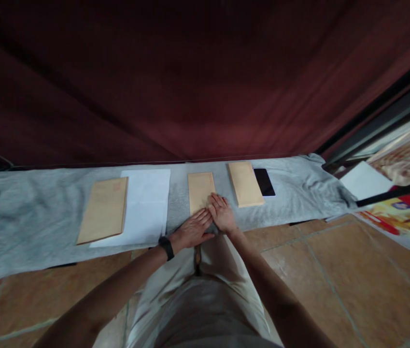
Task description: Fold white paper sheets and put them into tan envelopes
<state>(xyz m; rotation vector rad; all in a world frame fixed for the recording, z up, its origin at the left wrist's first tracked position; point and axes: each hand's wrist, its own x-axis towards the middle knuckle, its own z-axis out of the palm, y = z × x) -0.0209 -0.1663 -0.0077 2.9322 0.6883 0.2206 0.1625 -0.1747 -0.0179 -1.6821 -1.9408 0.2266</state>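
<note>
A grey cloth [27, 212] lies along a tiled floor [320, 270] under a dark red curtain [190, 87]. From nine o'clock: a large brown envelope [104, 210] overlapping white paper [146, 205], then the small brown envelope [200, 192] at centre, a stack of envelopes [245, 183] and a black phone [264, 181] at two o'clock. The left hand [193, 229], wrist banded, and right hand [222, 214] lie flat, fingers spread, pressing the small envelope's near end, gripping nothing.
</note>
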